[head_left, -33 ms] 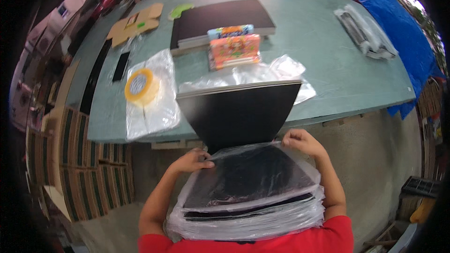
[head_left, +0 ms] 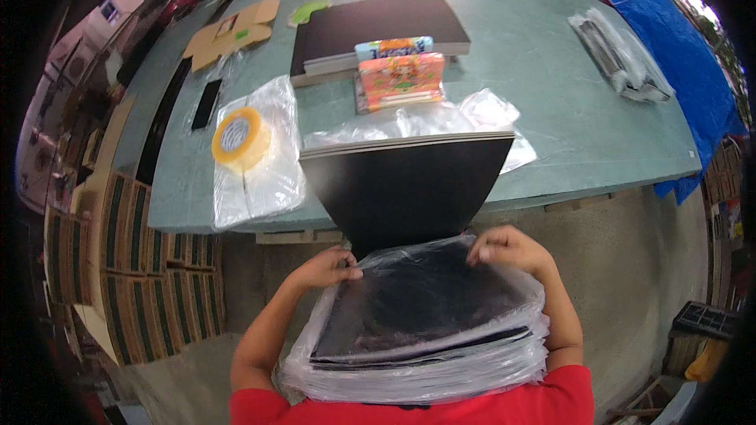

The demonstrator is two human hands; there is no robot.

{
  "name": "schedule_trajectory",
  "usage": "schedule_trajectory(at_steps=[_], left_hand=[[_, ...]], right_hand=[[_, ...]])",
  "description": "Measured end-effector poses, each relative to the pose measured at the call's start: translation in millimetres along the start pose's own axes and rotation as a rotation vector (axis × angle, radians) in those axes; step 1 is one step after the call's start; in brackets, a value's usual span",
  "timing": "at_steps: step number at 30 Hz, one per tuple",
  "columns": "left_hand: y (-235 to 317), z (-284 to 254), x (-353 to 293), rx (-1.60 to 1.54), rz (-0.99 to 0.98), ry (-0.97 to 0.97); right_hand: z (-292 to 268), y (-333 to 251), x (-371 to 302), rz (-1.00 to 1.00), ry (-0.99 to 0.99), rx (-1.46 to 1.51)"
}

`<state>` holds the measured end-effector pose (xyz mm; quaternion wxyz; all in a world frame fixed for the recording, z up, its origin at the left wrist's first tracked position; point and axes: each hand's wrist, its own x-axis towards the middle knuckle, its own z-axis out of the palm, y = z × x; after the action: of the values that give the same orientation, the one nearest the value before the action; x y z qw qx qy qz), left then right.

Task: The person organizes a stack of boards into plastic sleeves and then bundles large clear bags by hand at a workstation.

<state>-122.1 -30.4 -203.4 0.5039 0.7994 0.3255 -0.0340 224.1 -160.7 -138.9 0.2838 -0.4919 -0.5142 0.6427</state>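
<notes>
A thick stack of black sheets in clear plastic bags (head_left: 425, 299) lies close against my red shirt. Its top bag is wrinkled and see-through. My left hand (head_left: 331, 266) pinches the bag at its far left corner, thumb on top. At the far right corner, my right hand (head_left: 508, 250) is closed with curled fingers on the plastic; the fingertips partly hide what they grip. Just beyond both hands stands a bundle of black boards (head_left: 405, 189), leaning up at the table edge, its pale layered edge on top. Its lower end is hidden behind the bagged stack.
On the green table (head_left: 551, 126) lie a tape roll (head_left: 242, 139) on clear bags (head_left: 272, 189), a black phone (head_left: 206, 104), tissue packs (head_left: 402, 79), a black board stack (head_left: 386, 27), flattened cardboard (head_left: 232, 35) and a wrapped bundle (head_left: 618, 55). Cardboard stacks (head_left: 157, 307) stand left.
My right hand has shifted slightly inward over the top bag from its far right corner. My left hand stays at the left corner. The view has tilted slightly.
</notes>
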Motion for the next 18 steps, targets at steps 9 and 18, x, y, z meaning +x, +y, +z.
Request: schedule_trajectory(at_steps=[9, 18], left_hand=[[-86, 36, 25, -0.945, -0.341, 0.318], [-139, 55, 41, -0.224, -0.218, 0.592]], right_hand=[[21, 67, 45, 0.075, -0.212, -0.265], [-82, 0, 19, -0.162, 0.831, -0.043]])
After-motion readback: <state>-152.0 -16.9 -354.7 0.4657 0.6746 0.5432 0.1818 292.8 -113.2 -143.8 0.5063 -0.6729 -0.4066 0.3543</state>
